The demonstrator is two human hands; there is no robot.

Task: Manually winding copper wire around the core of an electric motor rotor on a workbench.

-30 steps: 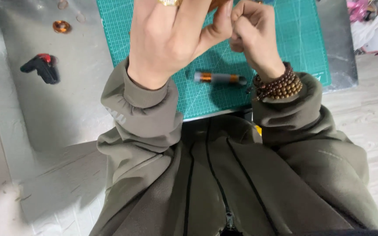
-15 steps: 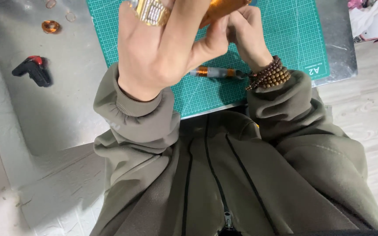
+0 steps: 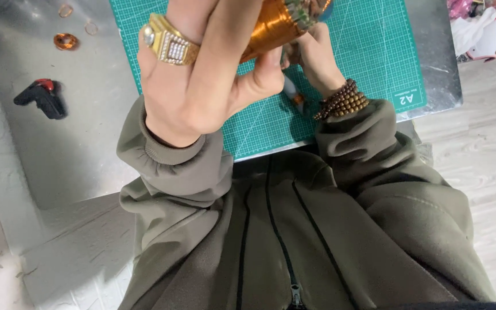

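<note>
My left hand [image 3: 202, 74], with a gold ring on one finger, grips a spool wound with shiny copper wire [image 3: 274, 26] close to the camera. My right hand [image 3: 314, 54], a wooden bead bracelet at its wrist, is behind and below the spool, fingers curled against its far end. What the right fingers pinch is hidden by the spool. Both hands hover over a green cutting mat [image 3: 363, 51]. A small tool with an orange band [image 3: 294, 95] lies on the mat under my hands, mostly covered.
The mat lies on a grey metal table [image 3: 76, 132]. A black and red tool [image 3: 41, 97] rests at the left, with a small copper coil [image 3: 65, 41] beyond it. White and pink items [image 3: 483, 28] sit at the upper right. Pale wooden floor surrounds the table.
Both hands have lifted nearer the camera with the copper spool, now much larger in view. The tool on the mat is more covered by my hands.
</note>
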